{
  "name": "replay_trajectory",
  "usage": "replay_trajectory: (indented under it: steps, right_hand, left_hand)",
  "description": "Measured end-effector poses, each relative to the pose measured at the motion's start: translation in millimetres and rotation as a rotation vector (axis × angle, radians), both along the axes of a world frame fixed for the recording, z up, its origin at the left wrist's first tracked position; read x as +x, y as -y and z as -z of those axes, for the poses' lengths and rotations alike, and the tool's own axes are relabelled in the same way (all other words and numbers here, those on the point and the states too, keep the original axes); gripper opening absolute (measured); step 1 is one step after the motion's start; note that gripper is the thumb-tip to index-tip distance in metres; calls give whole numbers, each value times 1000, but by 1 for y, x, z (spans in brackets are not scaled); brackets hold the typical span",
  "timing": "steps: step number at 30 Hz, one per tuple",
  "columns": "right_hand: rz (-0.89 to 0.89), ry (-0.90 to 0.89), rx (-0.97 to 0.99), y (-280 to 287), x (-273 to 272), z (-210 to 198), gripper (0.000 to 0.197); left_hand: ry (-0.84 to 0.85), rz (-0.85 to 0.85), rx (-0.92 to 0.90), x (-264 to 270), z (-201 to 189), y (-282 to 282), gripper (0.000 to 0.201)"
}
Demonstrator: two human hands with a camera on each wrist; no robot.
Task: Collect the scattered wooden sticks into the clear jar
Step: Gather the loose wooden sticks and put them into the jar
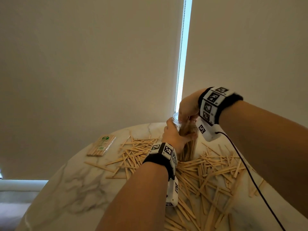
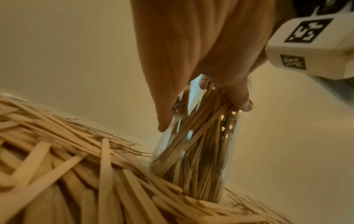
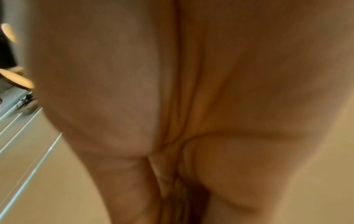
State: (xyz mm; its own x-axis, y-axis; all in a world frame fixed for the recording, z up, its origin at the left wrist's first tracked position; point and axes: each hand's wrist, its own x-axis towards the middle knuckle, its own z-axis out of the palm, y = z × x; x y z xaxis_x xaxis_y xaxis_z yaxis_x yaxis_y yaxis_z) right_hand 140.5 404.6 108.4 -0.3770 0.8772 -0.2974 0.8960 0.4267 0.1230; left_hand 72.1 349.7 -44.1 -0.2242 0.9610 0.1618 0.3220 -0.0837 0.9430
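Surface: round white marble-veined surface (image 1: 80, 180) carries flat pale wooden sticks (image 1: 208, 169), scattered everywhere.
Jar: tall clear plastic jar (image 2: 193, 151) stands among them, already holding many sticks.
Left hand (image 1: 171, 135): wrapped round the jar's upper body, steadying it.
Right hand (image 1: 187, 109): at the mouth, fingers curled on a bundle going in.
Handling: sticks likely light, stiff, slippery; pinch mid-length.
Views: left wrist shows the jar's contents; right wrist only palm.

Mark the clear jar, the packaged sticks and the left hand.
clear jar (image 2: 193, 159), left wrist view, lower glass wall.
packaged sticks (image 1: 102, 145), head view, middle of the wrapper.
left hand (image 1: 172, 136), head view, back of the hand.
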Motion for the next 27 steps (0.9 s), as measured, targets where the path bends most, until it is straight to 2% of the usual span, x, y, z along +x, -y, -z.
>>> replay_trajectory:
  steps: [3,4,7,9,12,16,21,23,27]
  right_hand:
    - [-54,-22,184,-2,0,14,23]
    - [-69,24,201,-1,1,19,25]
    - [-84,116,181,-1,5,23,30]
    - [-35,46,120,-3,8,18,32]
    - [-60,-10,59,2,10,10,30]
    - [-52,-20,184,-1,13,18,26]
    - [-62,-22,128,2,12,26,28]
    - [-93,-76,114,7,16,24,30]
    - [-114,-355,172,17,30,18,31]
  left_hand:
    - [-12,0,9,0,1,0,119]
    - [-26,4,0,0,-1,2,119]
    - [-26,6,7,-1,-3,4,122]
    - [-8,6,6,0,-2,5,124]
    - [2,8,2,1,-2,7,124]
    - [18,15,-3,0,-1,7,118]
    - [-5,2,-12,-2,1,4,114]
    - [-15,1,-27,-2,0,5,115]
    - [15,7,-76,-1,-10,9,112]
